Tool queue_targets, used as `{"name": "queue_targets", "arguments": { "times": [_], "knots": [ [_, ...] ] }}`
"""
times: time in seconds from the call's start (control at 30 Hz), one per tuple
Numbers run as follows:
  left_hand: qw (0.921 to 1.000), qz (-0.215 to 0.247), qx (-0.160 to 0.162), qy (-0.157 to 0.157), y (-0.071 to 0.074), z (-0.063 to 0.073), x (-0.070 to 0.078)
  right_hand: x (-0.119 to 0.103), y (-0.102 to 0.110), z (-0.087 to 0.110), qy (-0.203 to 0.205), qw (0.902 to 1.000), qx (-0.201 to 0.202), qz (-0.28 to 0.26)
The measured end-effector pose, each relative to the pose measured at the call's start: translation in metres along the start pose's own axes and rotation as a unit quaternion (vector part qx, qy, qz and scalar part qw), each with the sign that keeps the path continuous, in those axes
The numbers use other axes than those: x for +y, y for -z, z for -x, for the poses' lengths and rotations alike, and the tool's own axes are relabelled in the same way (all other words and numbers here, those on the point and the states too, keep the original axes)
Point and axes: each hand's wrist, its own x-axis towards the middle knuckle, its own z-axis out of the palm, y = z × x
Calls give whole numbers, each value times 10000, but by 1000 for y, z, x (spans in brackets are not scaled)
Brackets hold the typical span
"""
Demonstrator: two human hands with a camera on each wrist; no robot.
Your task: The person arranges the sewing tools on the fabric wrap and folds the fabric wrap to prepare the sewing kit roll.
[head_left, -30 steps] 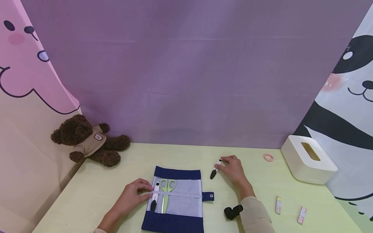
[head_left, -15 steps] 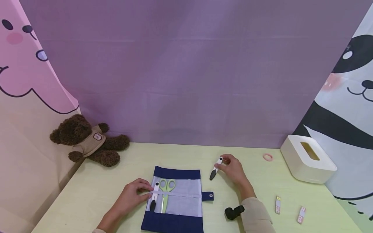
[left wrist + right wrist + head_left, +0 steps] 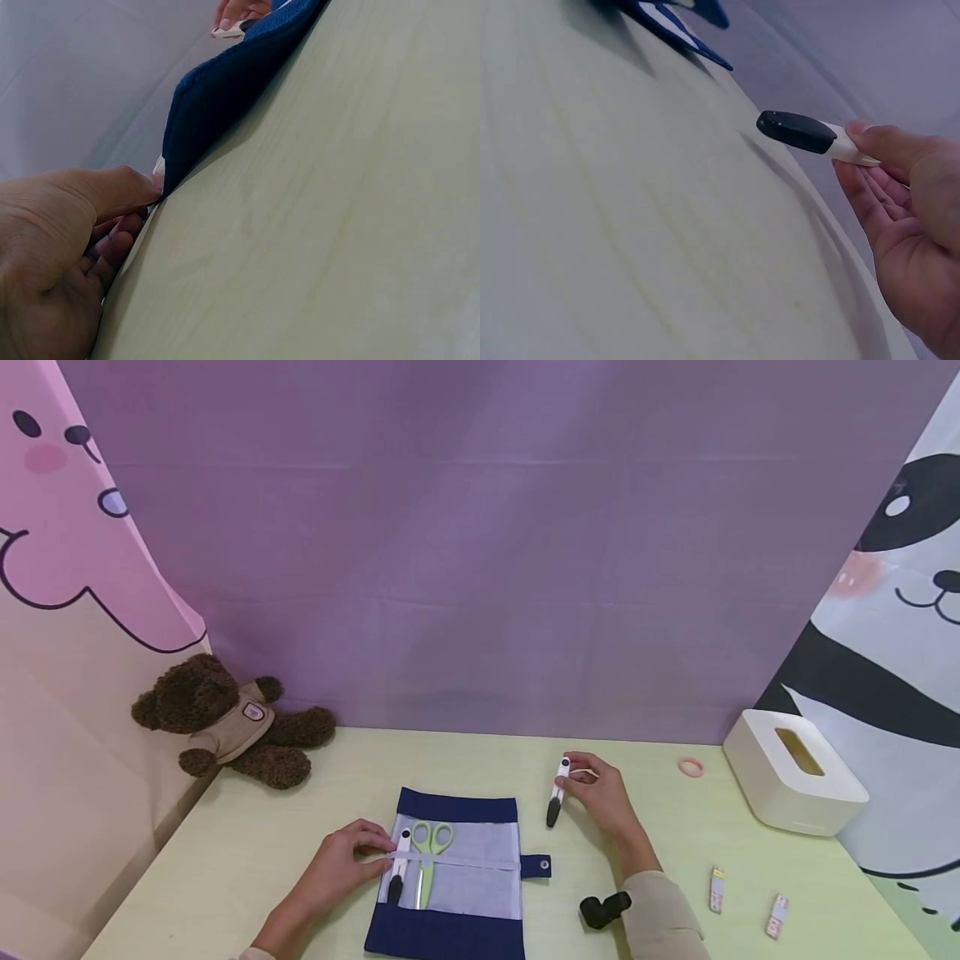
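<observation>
In the head view, a navy tool pouch [image 3: 457, 929] lies unfolded, pale inside, with a thin elastic band across it. Green-handled scissors [image 3: 425, 860] and a slim white tool with a black cap [image 3: 401, 867] are tucked under that band. My left hand [image 3: 347, 867] pinches the pouch's left edge at the band; the left wrist view shows thumb and finger at the blue edge [image 3: 174, 142]. To the right of the pouch, my right hand [image 3: 600, 793] holds a matching white tool [image 3: 558, 792] near its uncapped end, black cap [image 3: 799, 131] pointing down and away from the fingers.
A snap tab [image 3: 536, 866] sticks out from the pouch's right side. A black device [image 3: 604, 910] sits by the right sleeve. Further right are two small printed strips [image 3: 717, 890] [image 3: 777, 916], a pink ring [image 3: 691, 767] and a white tissue box [image 3: 795, 772]. A teddy bear [image 3: 232, 722] lies back left.
My right hand has shifted slightly, and the white tool in it has turned more upright. My left hand keeps its place on the pouch edge.
</observation>
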Motion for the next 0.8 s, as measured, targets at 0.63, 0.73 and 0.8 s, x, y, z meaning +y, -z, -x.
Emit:
{"name": "queue_targets", "arguments": {
  "times": [0.63,0.73,0.8],
  "knots": [
    [9998,-171,56,-30,0,1,2,-47,-32,13,193,9964,-554,-606],
    [9997,-217,89,17,0,1,3,-54,-41,16,188,9960,-599,-628],
    [9997,-210,91,24,0,0,3,-57,-47,18,197,9958,-647,-621]
  ]
}}
